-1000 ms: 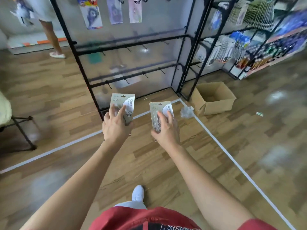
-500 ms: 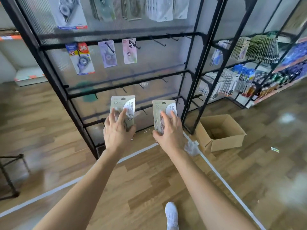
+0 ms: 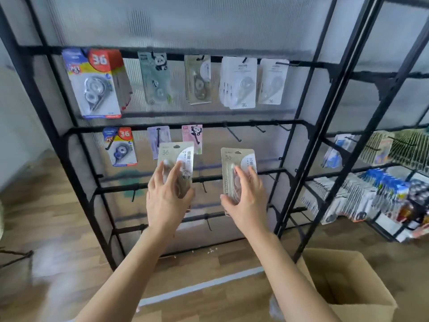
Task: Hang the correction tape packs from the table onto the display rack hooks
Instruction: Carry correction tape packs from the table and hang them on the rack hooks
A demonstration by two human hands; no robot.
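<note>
My left hand (image 3: 166, 198) grips a beige correction tape pack (image 3: 177, 156) upright, in front of the black display rack (image 3: 58, 145). A second beige pack (image 3: 234, 159) stands upright in my right hand (image 3: 246, 201), a little lower and to the right. Both packs hang in the air just below the rack's second bar, apart from any hook. Bare hooks (image 3: 233, 134) stick out of that bar above and right of the right pack. Several other tape packs (image 3: 239, 82) hang on the top bar, and three more (image 3: 120, 147) on the second bar's left.
An open cardboard box (image 3: 348, 284) stands on the wooden floor at the lower right. A second black rack (image 3: 376, 182) full of stationery stands to the right. A white tape line (image 3: 204, 285) crosses the floor in front of the rack. Lower bars carry bare hooks.
The view has risen and closed in on the rack. Both hands, each still gripping its pack, have come up towards the second bar.
</note>
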